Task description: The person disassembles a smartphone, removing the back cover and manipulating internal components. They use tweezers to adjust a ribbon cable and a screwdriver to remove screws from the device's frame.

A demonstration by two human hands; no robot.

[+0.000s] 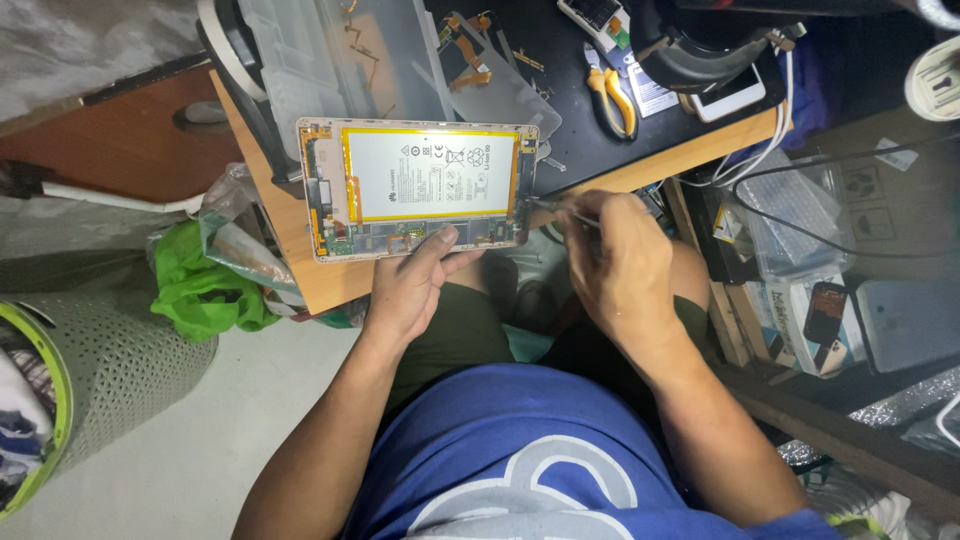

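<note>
Opened tablet (418,190), white battery (430,174) exposed, on counter (300,250) edge. Left hand (410,285): grip steadying tablet's lower edge. Right hand (620,260): grip pinching thin metal tool (548,205) at tablet's right side. Yellow-handled pliers (612,100) behind.

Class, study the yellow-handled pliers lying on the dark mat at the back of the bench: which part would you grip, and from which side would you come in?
Grip the yellow-handled pliers by the two handles, coming from above and from the wearer's side. They lie flat with the handles nearest the bench edge and the metal nose pointing away.
</note>
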